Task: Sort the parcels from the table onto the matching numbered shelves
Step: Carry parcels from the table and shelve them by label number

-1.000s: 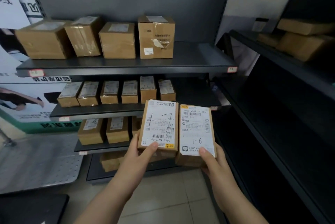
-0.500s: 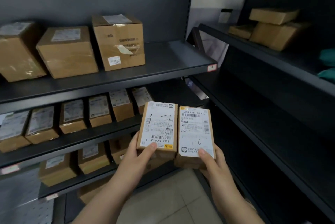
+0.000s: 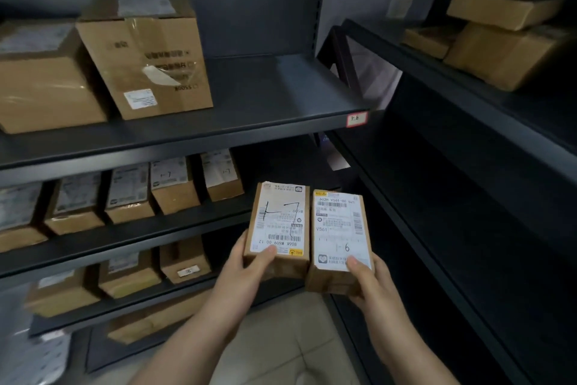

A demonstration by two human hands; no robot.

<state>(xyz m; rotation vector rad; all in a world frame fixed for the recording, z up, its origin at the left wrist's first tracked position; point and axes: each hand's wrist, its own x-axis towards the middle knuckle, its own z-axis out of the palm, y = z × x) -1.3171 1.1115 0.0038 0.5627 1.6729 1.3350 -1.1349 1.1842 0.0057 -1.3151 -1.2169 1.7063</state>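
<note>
Just two parcels (image 3: 278,225), two hands (image 3: 246,269); labels (image 3: 342,225) seemingly 1-7, 1-6

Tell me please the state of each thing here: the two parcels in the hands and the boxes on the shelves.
Left parcel: held by the left hand, label up, marked 1-7.
Right parcel: held by the right hand, label up, marked 1-6.
Big box: standing on the upper shelf, closed with tape.
Small parcels: lined up on the middle shelf, labels up.

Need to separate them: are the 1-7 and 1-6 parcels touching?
Touching. Head view: the 1-7 parcel, in the left hand, and the 1-6 parcel, in the right hand, sit side by side, long edges meeting without a gap.
</note>
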